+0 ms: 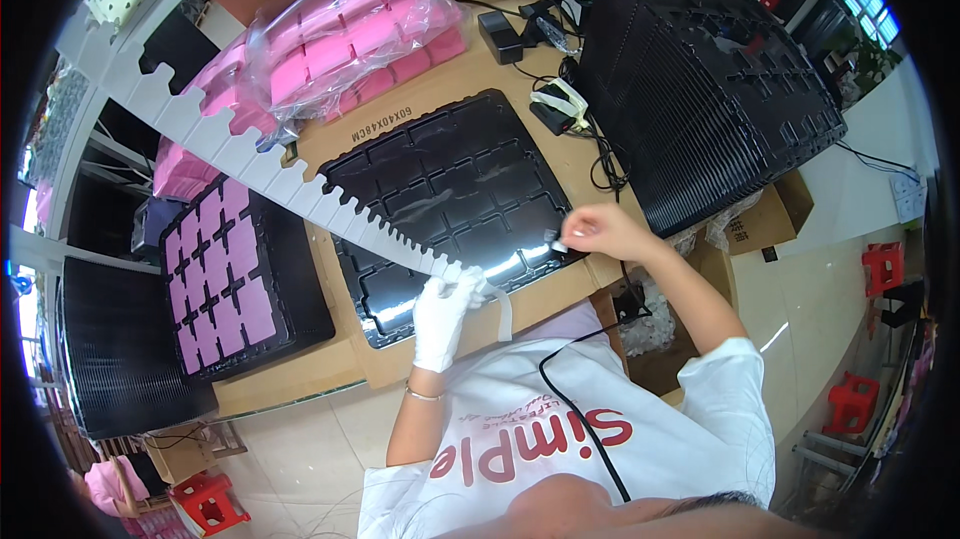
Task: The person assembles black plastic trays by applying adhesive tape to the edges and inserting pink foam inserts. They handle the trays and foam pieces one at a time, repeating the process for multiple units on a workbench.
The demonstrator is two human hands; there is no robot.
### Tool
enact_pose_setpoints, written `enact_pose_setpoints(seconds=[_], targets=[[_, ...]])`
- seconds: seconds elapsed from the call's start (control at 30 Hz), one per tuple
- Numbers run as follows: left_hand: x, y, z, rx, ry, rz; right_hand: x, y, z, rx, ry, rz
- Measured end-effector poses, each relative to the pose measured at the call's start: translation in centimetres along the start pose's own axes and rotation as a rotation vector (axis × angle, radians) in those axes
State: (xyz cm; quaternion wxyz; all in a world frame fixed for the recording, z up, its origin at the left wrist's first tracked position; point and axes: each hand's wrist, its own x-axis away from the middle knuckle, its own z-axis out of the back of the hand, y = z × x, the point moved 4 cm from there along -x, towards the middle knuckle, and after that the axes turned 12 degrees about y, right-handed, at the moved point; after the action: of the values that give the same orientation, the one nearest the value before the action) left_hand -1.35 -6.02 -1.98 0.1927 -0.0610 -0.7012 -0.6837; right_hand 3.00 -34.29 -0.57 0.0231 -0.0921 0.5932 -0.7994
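My left hand (440, 324), in a white glove, is closed on the end of a long, pale grey strip (270, 177) with notched edges. The strip slants from the upper left across the cardboard, and a short tail of it curls down beside the glove. Bare, my right hand (603, 232) is at the near right corner of a black plastic tray (440, 189) with rows of shallow compartments. Its thumb and fingers pinch a small whitish piece (557, 243), too small to name. A glossy sheen lies along the tray's near side.
Pink foam blocks (350, 39) in clear plastic lie behind the tray. A tall stack of black trays (690, 109) rises at the right. At the left, pink pads fill another black tray (225, 279). Black cables (605, 164) run beside the tray; red stools (853, 401) stand on the floor.
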Motion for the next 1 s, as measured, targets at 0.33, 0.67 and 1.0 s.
enact_pose_setpoints(seconds=[0.33,0.67,1.0], targets=[[6.1,0.4,8.8,-0.749,-0.307,-0.317,25.9,18.5,12.5,1.307,0.657,-0.219],[2.1,11.0,11.4,-0.895,0.435,-0.807,19.0,-4.4,4.2,0.748,1.447,0.341],[-21.1,16.6,-1.6,-0.751,0.565,-1.389,-17.8,-22.2,-7.8,0.222,0.747,1.226]])
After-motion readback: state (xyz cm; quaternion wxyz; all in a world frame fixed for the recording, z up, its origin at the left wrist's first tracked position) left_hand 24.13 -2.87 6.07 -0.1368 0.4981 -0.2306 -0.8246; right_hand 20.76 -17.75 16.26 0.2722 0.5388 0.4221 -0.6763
